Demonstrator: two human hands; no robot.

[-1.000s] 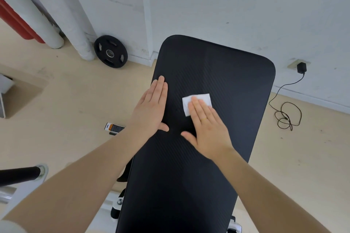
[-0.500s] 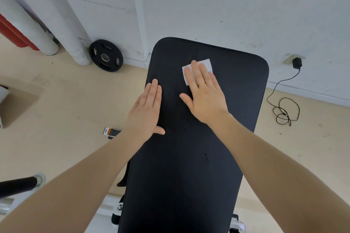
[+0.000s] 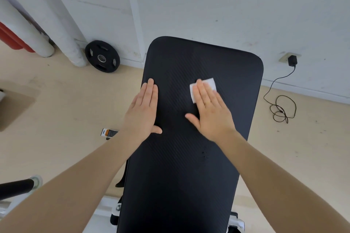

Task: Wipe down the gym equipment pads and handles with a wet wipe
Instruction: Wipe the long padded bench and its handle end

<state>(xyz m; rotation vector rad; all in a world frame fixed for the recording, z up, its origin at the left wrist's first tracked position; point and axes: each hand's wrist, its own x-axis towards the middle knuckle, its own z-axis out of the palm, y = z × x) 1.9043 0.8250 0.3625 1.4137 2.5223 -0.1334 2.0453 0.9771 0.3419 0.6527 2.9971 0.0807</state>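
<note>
While both hands lie flat, right hand (image 3: 210,111) presses white folded wipe (image 3: 205,87) onto black ribbed pad (image 3: 180,166).

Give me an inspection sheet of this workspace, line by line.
Surface: black bench pad, ribbed texture, a few small specks near its middle; far end close to the wall.
Job's things: white wet wipe flat on the pad, partly under the fingers.
Clutter: small labelled packet on the floor, left of the bench.
Grippers: left hand flat on the pad's left edge, holding nothing; right hand open-palmed, pressing the wipe down.
Cables: black cord coiled on the floor, running to a plug in a wall socket.
Surroundings: weight plate leaning against the wall; white pipes; beige floor; black bar at lower left.
</note>
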